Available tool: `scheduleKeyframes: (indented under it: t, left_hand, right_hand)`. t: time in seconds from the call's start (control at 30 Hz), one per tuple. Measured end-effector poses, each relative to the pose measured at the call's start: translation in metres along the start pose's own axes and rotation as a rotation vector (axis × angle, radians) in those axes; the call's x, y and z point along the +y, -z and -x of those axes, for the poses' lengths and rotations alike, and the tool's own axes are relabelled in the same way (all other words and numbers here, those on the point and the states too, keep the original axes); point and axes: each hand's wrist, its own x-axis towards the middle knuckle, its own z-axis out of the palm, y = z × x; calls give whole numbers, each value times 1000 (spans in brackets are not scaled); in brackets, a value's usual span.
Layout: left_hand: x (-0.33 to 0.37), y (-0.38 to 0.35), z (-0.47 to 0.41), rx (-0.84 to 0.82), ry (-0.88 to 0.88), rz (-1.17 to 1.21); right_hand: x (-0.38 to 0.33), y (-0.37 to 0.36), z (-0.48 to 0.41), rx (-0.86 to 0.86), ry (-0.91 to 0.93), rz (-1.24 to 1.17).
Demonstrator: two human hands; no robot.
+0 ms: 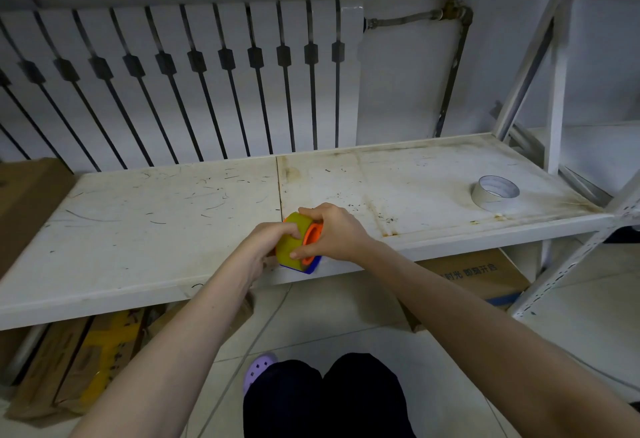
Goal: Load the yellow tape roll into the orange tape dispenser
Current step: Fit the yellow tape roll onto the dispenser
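While both hands work at the front edge of the white shelf (173, 230), the left hand (268, 242) grips the yellow tape roll (288, 243). The right hand (334, 231) pinches the orange tape dispenser (312, 235), whose hub sits in the roll's core. The roll's axis runs sideways toward the right hand, so seating appears to depend on pressing the hands together.

Both hands (266, 247) hold the dispenser (310, 240) at the shelf's (138, 230) front edge, a tape roll (493, 195) far right.
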Motion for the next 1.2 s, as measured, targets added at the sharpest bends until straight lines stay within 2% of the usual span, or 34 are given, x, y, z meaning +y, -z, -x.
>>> scheduleKeyframes:
  t: [0.27,0.53,0.63,0.77,0.97,1.07,1.2]
  left_hand:
    - [1,-2,-9,6,-26,-84]
    - [-16,4,-7,-4,-104,-43]
    - [-16,5,-7,9,-84,34]
    - [-16,2,-9,22,-60,111]
    - [-16,-1,-6,29,-78,91]
    - [-20,0,-5,20,-68,140]
    - [-20,-2,-10,59,-51,217]
  right_hand:
    - [5,0,1,-8,47,3]
    - [11,-5,2,18,55,-39]
    - [13,-7,3,13,77,4]
    - [14,-12,7,130,294,302]
    - [8,-6,10,224,499,473]
    - [9,-8,10,212,510,437]
    - [8,-7,12,144,503,271]
